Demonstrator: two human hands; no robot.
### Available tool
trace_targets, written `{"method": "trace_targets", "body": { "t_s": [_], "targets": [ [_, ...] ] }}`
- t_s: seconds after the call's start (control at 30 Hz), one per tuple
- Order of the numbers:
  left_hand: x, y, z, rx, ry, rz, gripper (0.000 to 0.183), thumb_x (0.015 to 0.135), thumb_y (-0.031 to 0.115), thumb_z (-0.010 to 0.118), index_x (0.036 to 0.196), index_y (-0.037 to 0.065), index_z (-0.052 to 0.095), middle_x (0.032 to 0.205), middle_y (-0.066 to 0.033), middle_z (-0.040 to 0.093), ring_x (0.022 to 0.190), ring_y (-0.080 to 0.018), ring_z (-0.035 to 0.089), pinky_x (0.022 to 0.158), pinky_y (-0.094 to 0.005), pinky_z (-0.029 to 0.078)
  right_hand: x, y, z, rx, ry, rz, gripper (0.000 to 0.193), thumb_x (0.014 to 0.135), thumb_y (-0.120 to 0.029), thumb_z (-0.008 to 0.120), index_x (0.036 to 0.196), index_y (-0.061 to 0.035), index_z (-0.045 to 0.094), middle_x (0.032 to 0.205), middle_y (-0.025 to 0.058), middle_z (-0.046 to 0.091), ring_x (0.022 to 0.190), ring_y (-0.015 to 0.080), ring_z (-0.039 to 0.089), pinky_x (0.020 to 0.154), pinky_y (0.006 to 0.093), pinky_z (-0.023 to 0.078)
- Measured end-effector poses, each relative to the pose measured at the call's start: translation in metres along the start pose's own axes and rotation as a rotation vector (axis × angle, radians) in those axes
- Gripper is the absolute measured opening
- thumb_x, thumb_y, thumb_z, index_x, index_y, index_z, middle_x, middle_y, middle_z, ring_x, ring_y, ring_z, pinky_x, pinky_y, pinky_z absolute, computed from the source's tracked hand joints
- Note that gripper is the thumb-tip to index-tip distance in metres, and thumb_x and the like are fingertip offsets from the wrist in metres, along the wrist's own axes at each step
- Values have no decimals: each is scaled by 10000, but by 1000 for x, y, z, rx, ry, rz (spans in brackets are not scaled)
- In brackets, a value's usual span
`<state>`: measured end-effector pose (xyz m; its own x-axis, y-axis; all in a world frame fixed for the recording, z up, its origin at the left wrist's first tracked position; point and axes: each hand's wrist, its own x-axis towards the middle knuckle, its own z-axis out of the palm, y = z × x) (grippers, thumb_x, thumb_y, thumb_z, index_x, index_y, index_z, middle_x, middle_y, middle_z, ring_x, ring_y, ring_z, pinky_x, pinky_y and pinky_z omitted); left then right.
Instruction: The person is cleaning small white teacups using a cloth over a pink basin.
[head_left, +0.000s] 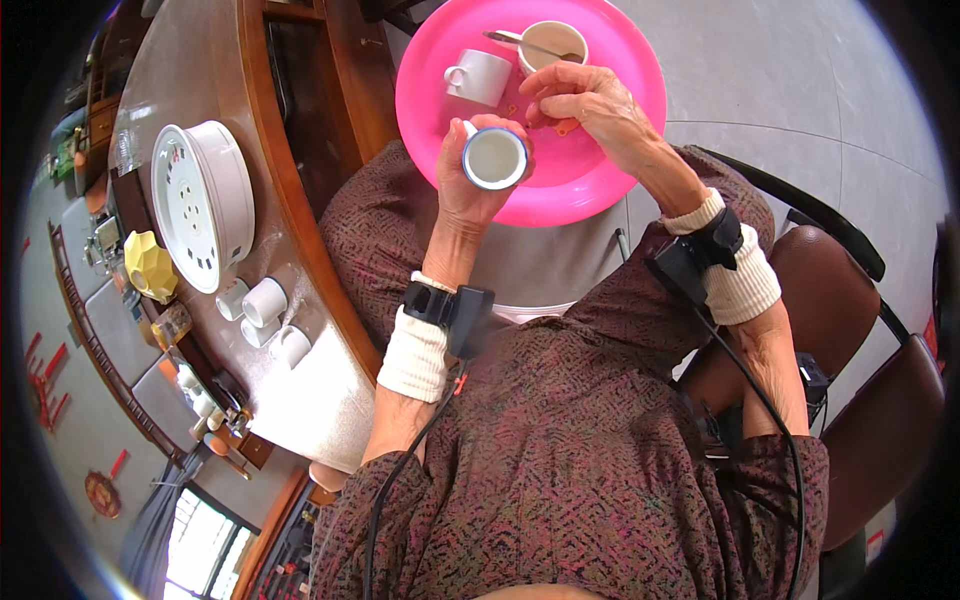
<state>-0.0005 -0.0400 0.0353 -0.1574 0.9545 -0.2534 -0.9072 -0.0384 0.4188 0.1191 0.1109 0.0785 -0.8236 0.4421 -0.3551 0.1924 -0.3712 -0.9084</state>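
My left hand (462, 190) is wrapped round a white cup (495, 158) with a blue rim, its mouth turned up towards me; the inside looks pale. To its right, over the pink basin (420, 110), my right hand (600, 108) has its fingers bent and the tips drawn in towards the thumb. Whatever they pinch, if anything, is too small to make out. Beyond my hands, a white mug (480, 77) lies tilted in the basin. Beside it a larger white cup (560, 42) has a metal spoon (535, 46) resting across it. Small orange-red bits (566, 127) show on the basin floor.
On the wooden table (190, 75) to my left are a large round white container (205, 205), several white cups (265, 302), a yellow faceted object (150, 267) and a white cloth or sheet (315, 400). Brown chairs (815, 290) stand at my right. Cables run from both wristbands.
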Motion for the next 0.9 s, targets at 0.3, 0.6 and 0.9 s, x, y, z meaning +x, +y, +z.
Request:
{"method": "trace_targets", "body": {
  "t_s": [0.3,0.6,0.9],
  "targets": [
    [-7,1,-2,-145,287,-36,383,867,450,522,950,80,578,934,-94,577,943,-253,545,775,-376,475,3,7,3,-308,9,-212,232,720,-7,522,913,-22,652,774,62,633,741,136,608,720,255,480],
    [-15,2,-12,6,301,-113,322,891,430,495,951,116,532,930,-63,580,902,-209,573,764,-372,488,-12,-1,19,-657,-407,-257,475,683,0,511,1150,-80,541,572,95,531,508,185,543,488,312,419],
    [-19,5,-11,126,355,-9,338,906,406,473,942,75,527,930,-100,558,916,-225,550,823,-376,455,-15,26,31,-907,-468,-330,377,708,-36,526,1079,-63,466,530,165,482,506,350,519,496,444,395]
  ]
}}
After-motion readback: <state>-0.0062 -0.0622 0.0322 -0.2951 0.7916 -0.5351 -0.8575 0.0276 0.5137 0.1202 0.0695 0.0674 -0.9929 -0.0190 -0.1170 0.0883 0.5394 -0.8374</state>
